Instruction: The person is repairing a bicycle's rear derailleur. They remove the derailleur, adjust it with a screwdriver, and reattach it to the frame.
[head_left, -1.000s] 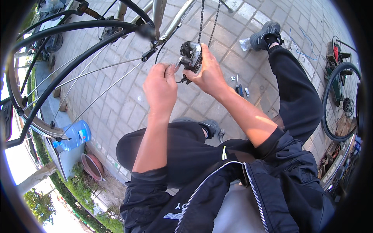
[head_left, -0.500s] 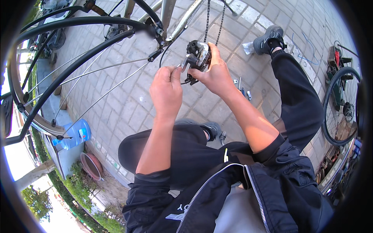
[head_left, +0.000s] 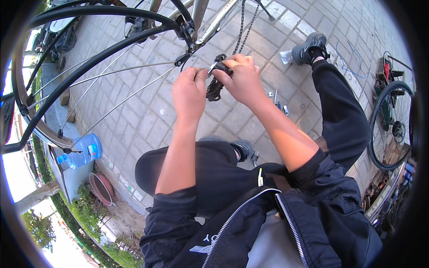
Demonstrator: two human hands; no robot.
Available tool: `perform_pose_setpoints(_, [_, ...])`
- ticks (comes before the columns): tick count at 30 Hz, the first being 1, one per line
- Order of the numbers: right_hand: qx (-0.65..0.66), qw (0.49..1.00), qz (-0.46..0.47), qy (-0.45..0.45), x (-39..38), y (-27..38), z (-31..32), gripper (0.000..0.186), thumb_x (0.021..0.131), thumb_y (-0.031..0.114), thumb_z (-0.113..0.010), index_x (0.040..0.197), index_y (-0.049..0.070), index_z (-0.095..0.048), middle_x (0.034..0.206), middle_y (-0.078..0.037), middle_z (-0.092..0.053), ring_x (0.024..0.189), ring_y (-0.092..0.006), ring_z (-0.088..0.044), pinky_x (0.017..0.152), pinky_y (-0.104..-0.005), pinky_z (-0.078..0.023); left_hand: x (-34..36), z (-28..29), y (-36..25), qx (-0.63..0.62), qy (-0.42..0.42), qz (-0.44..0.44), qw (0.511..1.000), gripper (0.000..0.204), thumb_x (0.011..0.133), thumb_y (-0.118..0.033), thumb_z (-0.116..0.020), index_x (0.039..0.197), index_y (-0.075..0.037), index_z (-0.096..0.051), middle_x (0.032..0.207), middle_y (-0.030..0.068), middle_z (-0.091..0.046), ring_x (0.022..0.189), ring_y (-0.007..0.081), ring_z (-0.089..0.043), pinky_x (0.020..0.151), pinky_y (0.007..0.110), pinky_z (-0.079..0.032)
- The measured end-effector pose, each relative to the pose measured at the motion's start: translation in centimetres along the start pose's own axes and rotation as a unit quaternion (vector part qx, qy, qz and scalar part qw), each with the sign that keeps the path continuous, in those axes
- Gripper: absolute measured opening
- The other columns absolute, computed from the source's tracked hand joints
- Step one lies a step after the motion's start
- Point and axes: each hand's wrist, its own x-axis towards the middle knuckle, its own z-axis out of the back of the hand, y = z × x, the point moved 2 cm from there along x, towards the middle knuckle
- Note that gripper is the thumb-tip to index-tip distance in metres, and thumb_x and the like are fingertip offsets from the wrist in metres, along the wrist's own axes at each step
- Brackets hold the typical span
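Note:
Both hands are at a dark rear derailleur (head_left: pixel 214 91) below the bicycle frame (head_left: pixel 190 42). My right hand (head_left: pixel 241 82) grips its upper body from the right, thumb pointing left across it and fingers curled over the top. My left hand (head_left: pixel 188 91) is closed just left of it, thumb and forefinger pinched at a small silver piece (head_left: pixel 212 67) on the derailleur, too small to identify. The chain (head_left: pixel 241 31) hangs down behind the derailleur. A few small tools (head_left: pixel 285 108) lie on the paving, partly behind my right forearm.
The bicycle's wheel (head_left: pixel 38 127) and tubing fill the upper left. A blue water jug (head_left: pixel 87 149) and reddish basin (head_left: pixel 102 190) sit at left. My shoe (head_left: pixel 308 47) rests on the paving beside blue wire (head_left: pixel 351 58). A spare wheel (head_left: pixel 375 152) and clutter stand right.
The derailleur has tipped and moved slightly down and left. My right fingers have curled down over its top, and my left hand has risen a little alongside it.

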Motion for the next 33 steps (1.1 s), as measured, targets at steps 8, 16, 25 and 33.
perform_pose_setpoints(8, [0.08, 0.997, -0.014, 0.016, 1.3, 0.4, -3.0, 0.037, 0.082, 0.041, -0.077, 0.087, 0.005, -0.074, 0.1, -0.012, -0.069, 0.106, -0.0336, -0.054, 0.089, -0.0482, -0.039, 0.8, -0.2, 1.9, -0.05, -0.042, 0.055, 0.996, 0.027, 0.093, -0.023, -0.072, 0.086, 0.002, -0.07, 0.065, 0.0022, -0.06, 0.057, 0.0096, -0.049, 0.053, 0.029, -0.04])
perform_pose_setpoints(16, [-0.001, 1.0, 0.023, 0.003, 0.8, 0.4, -3.6, 0.044, 0.073, 0.04, -0.084, 0.097, 0.006, -0.071, 0.096, -0.012, -0.069, 0.108, -0.0328, -0.054, 0.088, -0.0472, -0.04, 0.5, -0.5, 1.9, -0.047, -0.043, 0.066, 0.996, 0.023, 0.09, -0.02, -0.074, 0.086, 0.003, -0.072, 0.079, 0.0143, -0.07, 0.068, 0.0228, -0.064, 0.064, 0.035, -0.049])
perform_pose_setpoints(25, [-0.039, 0.987, 0.119, -0.101, 0.7, 0.6, -5.3, 0.046, 0.074, 0.038, -0.081, 0.1, 0.003, -0.068, 0.093, -0.012, -0.068, 0.097, -0.0304, -0.058, 0.085, -0.0441, -0.042, 0.8, -0.9, 2.4, -0.134, -0.039, 0.114, 0.984, 0.023, 0.088, -0.02, -0.076, 0.091, 0.003, -0.073, 0.085, 0.0124, -0.069, 0.069, 0.0209, -0.063, 0.066, 0.034, -0.05])
perform_pose_setpoints(33, [0.038, 0.996, 0.028, -0.077, 1.5, 1.3, -5.7, 0.041, 0.078, 0.037, -0.079, 0.091, 0.001, -0.067, 0.094, -0.016, -0.07, 0.098, -0.0353, -0.06, 0.081, -0.048, -0.046, 0.6, 0.9, 1.8, -0.025, -0.047, 0.068, 0.996, 0.027, 0.086, -0.02, -0.077, 0.1, 0.002, -0.073, 0.093, 0.0125, -0.067, 0.077, 0.0227, -0.065, 0.073, 0.034, -0.052])
